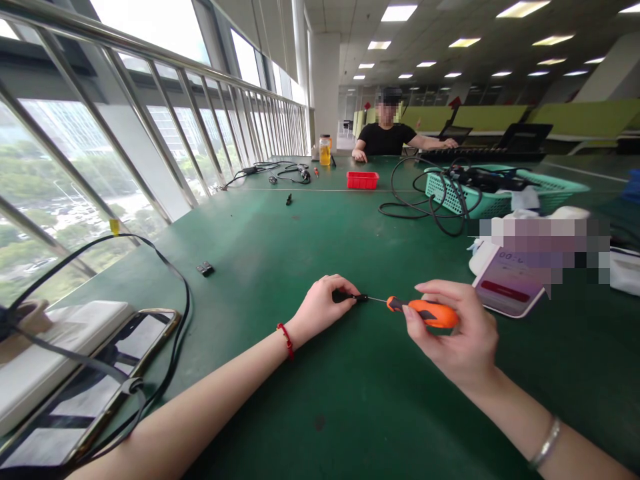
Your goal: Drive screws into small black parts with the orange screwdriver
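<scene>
My right hand (457,337) is closed around the orange handle of a small screwdriver (423,311), which lies level and points left. Its thin shaft meets a small black part (349,297) pinched in the fingers of my left hand (320,308). Both hands hover just above the green table (350,240), near its front middle. A red cord circles my left wrist and a metal bracelet my right.
A phone (505,283) lies right of my right hand; a tablet (90,393) with black cable sits at front left. A small black piece (205,269), red tray (363,180), teal basket (500,190) with cables, yellow bottle (325,150) and a seated person (387,137) lie farther off.
</scene>
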Motion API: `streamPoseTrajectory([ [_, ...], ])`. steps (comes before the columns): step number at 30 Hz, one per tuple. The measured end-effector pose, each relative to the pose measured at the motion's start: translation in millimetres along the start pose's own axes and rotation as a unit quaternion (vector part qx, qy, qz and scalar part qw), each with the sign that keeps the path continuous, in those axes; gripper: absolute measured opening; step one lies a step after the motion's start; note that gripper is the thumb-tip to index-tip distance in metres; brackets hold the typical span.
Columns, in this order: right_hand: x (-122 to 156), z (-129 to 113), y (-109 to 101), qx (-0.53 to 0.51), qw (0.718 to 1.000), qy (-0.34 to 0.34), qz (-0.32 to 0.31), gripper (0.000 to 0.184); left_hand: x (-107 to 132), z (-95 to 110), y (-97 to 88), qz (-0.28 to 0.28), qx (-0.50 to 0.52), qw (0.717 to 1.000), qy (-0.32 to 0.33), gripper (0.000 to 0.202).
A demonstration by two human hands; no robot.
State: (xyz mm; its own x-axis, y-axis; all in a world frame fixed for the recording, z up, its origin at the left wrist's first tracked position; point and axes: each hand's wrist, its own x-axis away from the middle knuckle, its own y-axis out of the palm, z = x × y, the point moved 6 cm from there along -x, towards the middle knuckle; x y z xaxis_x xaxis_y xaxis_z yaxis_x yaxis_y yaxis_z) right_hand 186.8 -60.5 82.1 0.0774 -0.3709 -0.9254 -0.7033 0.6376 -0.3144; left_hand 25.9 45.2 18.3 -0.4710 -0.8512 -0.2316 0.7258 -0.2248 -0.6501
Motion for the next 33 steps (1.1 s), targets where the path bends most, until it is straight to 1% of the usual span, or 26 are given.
streamPoseTrajectory([
  [3,0.5,-0.3,0.2,0.004,1.000,-0.001,-0.008,0.027,-0.5,-1.1,0.7,-0.004,0.005,1.000,-0.004,0.012],
  [7,1.5,0.3,-1.0,-0.029,0.999,-0.006,0.016,0.042,-1.2,-1.9,1.7,-0.010,0.010,1.000,-0.002,0.011],
  [9,1.1,0.8,-0.3,-0.042,0.999,0.003,0.010,0.047,-1.4,-2.3,2.0,-0.012,0.012,1.000,0.000,0.010],
  [12,0.7,-0.9,0.9,-0.017,1.000,0.003,-0.016,0.036,-1.6,-2.5,2.2,-0.014,0.013,1.000,0.003,0.010],
  [14,1.9,-1.3,0.4,0.000,1.000,-0.003,-0.018,0.032,-1.8,-2.7,2.4,-0.017,0.015,1.000,0.004,0.010],
  [18,5.5,2.2,-1.4,-0.034,0.999,-0.002,0.013,0.045,-2.2,-3.8,2.6,-0.017,0.015,1.000,0.004,0.010],
  [20,5.3,2.8,-0.7,-0.040,0.999,-0.001,0.013,0.046,-2.1,-4.2,2.9,-0.015,0.016,1.000,0.005,0.010],
  [25,1.5,-2.8,2.0,0.002,1.000,-0.015,-0.027,0.027,-1.3,-5.9,1.2,0.001,0.029,1.000,-0.009,0.011],
  [27,2.4,-2.4,2.3,-0.008,1.000,-0.008,-0.028,0.030,-1.5,-7.1,-1.1,0.002,0.035,0.999,-0.014,0.012],
  [30,5.1,-0.6,3.2,-0.026,0.999,0.001,-0.021,0.040,-2.6,-10.7,-3.6,-0.016,0.049,0.998,-0.018,0.012],
  [33,5.0,-2.0,4.2,-0.027,0.999,-0.004,-0.019,0.038,-3.8,-15.0,-5.4,-0.025,0.055,0.998,-0.014,0.012],
])
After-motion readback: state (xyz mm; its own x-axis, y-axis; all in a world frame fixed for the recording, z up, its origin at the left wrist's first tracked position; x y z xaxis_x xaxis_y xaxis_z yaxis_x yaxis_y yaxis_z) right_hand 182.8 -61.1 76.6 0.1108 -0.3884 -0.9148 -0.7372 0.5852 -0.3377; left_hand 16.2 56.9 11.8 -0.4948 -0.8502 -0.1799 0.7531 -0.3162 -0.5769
